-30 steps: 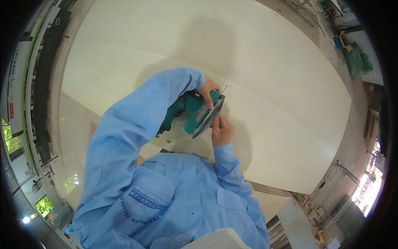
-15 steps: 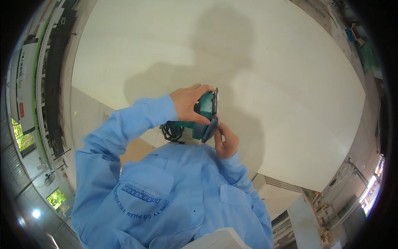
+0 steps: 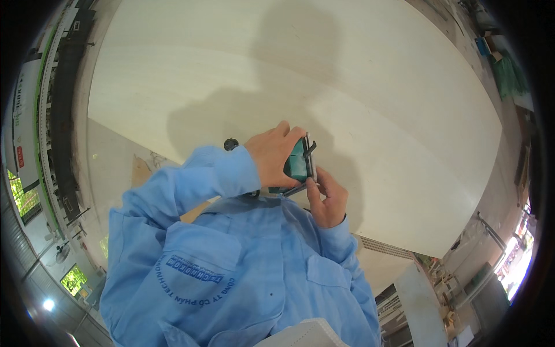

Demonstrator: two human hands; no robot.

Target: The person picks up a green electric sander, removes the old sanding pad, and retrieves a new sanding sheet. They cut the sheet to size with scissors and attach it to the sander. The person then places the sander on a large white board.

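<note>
My left hand (image 3: 269,153) is wrapped around the body of a green power sander (image 3: 296,165), which is tipped on its side so its flat pad faces right. A dark lever or clip (image 3: 310,149) sticks out at the pad's upper part. My right hand (image 3: 329,198) is closed, thumb and fingers pinching the pad's lower edge. A dark strip (image 3: 293,189), perhaps sandpaper, shows beside the right thumb; its full shape is hidden. Beyond my left wrist a small round black part (image 3: 231,144) shows.
A large pale board (image 3: 404,115) spreads beneath the sander, with my shadow on it. A long machine with a green stripe and dark rail (image 3: 69,121) stands at left. At right are a green bag (image 3: 510,76) and a cluttered floor area with stacked pieces.
The sander has turned in my left hand, and the dark lever now stands out from its pad. My right hand has moved slightly right and down along the pad edge. The view has shifted a little.
</note>
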